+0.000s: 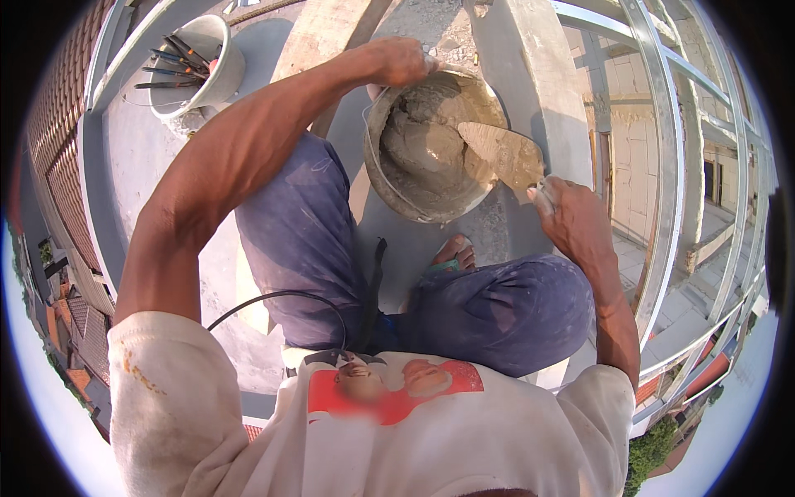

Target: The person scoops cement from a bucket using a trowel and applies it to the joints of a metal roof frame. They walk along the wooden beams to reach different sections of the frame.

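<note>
While wet grey mortar (414, 137), glossy and folded into soft lumps, fills the round, crusted bucket (421, 213) at upper centre of the frame, a flat, tapering trowel (517, 157) with a mortar-smeared blade reaches over its right side. The left hand (400, 62), its elbow bent wide, is closed on the bucket's upper rim; the right hand (575, 215), right of centre with forearm raised, grips the trowel's handle end
</note>
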Motion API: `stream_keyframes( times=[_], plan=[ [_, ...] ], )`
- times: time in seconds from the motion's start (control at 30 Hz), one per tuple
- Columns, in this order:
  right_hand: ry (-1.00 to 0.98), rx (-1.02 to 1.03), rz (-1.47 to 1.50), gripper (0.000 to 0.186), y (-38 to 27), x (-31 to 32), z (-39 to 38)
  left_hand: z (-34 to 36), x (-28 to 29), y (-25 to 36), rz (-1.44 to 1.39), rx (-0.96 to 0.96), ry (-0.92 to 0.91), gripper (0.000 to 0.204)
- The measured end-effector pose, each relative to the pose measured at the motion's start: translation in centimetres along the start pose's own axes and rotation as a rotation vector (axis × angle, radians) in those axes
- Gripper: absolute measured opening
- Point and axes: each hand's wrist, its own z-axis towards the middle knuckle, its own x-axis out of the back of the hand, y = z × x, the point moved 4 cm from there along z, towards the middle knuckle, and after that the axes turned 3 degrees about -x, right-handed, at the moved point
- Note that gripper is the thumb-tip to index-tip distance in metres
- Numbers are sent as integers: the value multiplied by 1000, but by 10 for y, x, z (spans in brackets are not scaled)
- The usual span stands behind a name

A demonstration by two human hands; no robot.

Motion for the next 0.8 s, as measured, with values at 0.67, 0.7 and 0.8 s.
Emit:
stream_keyframes(
  times=[0.67, 0.7, 0.8],
  plan=[
    [284, 167, 13, 28, -13, -18, -1, 0, -1, 4, 57, -90, 81, 70],
    [248, 120, 103, 28, -9, -11, 1, 2, -2, 4, 27, -101, 82, 74],
    [-84, 25, 267, 31, -7, -27, 20, 7, -4, 8, 94, -134, 126, 73]
  ],
)
